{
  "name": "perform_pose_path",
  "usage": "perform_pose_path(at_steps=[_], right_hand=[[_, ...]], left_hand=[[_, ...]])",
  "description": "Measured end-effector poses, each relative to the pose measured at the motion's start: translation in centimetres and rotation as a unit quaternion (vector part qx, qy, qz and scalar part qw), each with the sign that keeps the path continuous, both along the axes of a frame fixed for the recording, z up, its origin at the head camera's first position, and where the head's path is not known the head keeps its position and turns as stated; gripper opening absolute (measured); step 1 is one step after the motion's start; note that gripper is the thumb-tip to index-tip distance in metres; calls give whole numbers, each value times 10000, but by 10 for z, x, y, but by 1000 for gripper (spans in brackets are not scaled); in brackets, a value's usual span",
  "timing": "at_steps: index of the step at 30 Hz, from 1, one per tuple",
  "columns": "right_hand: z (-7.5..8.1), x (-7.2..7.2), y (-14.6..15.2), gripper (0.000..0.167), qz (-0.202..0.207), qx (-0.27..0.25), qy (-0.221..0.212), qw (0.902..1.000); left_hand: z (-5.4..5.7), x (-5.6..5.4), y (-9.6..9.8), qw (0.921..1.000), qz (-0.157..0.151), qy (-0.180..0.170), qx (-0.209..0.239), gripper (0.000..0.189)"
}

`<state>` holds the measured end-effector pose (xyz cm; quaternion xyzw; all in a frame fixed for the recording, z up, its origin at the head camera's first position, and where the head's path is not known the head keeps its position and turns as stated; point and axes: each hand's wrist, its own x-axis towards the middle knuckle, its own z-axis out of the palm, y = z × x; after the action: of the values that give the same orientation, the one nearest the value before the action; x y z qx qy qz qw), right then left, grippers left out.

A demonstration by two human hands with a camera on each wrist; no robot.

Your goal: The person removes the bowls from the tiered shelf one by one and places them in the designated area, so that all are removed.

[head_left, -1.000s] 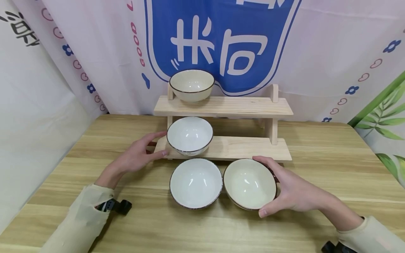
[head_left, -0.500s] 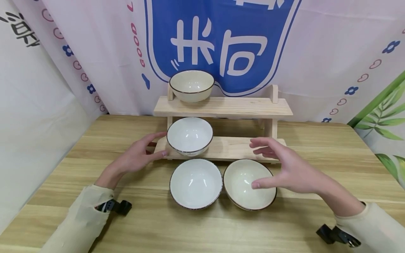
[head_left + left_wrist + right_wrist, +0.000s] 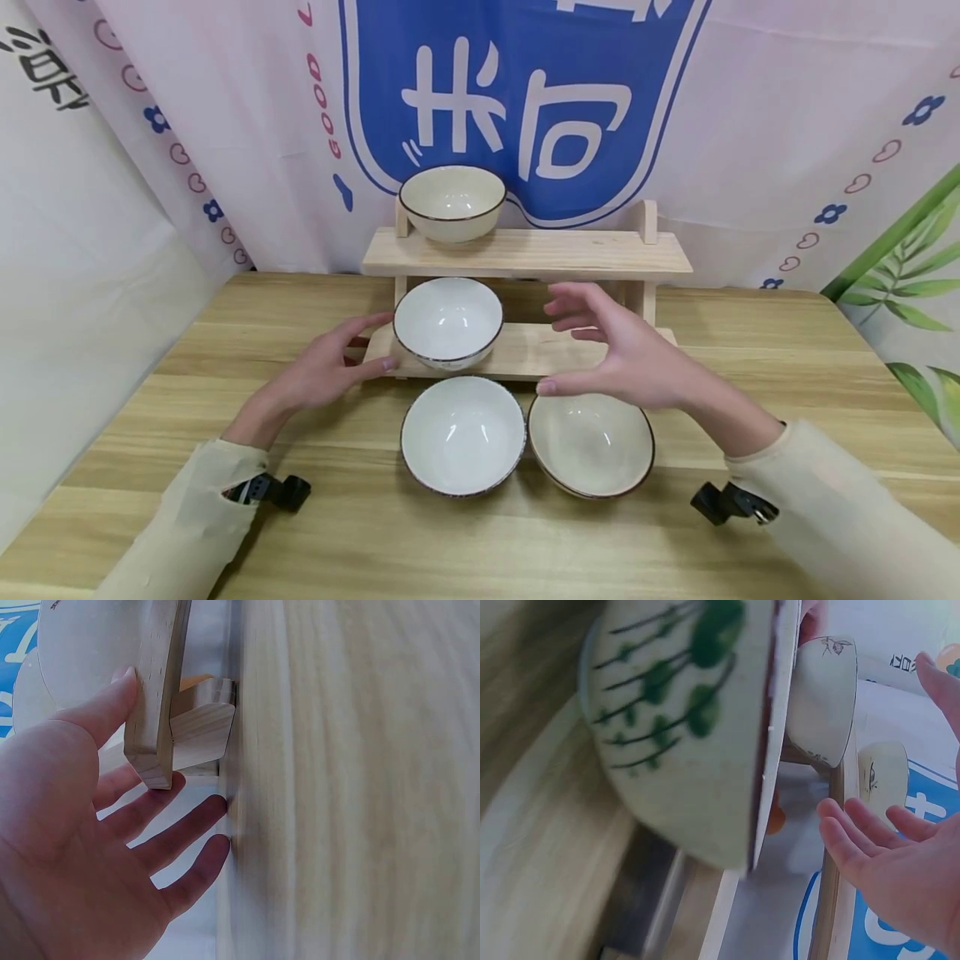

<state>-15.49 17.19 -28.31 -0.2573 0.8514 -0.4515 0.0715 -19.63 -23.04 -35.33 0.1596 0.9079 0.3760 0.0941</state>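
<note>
White bowl (image 3: 448, 321) sits right way up on the left end of the lower shelf (image 3: 517, 354), and from far away I see three more bowls. The top cream bowl (image 3: 453, 204) is on the left of the upper shelf (image 3: 592, 250). On the wooden surface (image 3: 337, 533), on the near side of the shelves, the second white bowl (image 3: 463, 437) and the near cream bowl (image 3: 592, 458) sit side by side, touching or almost, with the cream one on the right.

I think the shelf bowls are lined up on the left so there is room to their right. The other two may be close to the shelves so they are easy to reach.

The left hand (image 3: 322, 362) is at the left end of the lower shelf, thumb on the board, fingers spread. Maybe it keeps the shelf from sliding. This grip is loose, not squeezed. One finger is right by the white bowl; I can't tell if it touches. The right hand (image 3: 630, 354) is above the far side of the near cream bowl. Its grip is apart and holds nothing.

My right wrist view shows green leaves (image 3: 705, 709) painted on a close bowl, probably the near cream one. I see no brand. On the far cloth, a blue patch (image 3: 513, 58) has a big white 米, which means rice, and maybe 向. Red letters (image 3: 324, 117) to its left say "GOOD L", then get cut off. I can't read the black sign (image 3: 48, 71) at far left.
</note>
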Motion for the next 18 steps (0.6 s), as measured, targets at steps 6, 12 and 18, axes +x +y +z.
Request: perform_pose_path(at_steps=[6,12,18], right_hand=[[5,-13,-15,107,-59,-15,-169,9998],[7,-21,-29,112,-56,-53,-435,9990],[1,-25,-42,122,-5,230,-506,9985]], left_hand=[[1,-3,-1,10000,-22,26,-12,77],[3,-5,0,10000,-40,39,-64,77],[2,0,-1,10000,-35,0,-88,78]])
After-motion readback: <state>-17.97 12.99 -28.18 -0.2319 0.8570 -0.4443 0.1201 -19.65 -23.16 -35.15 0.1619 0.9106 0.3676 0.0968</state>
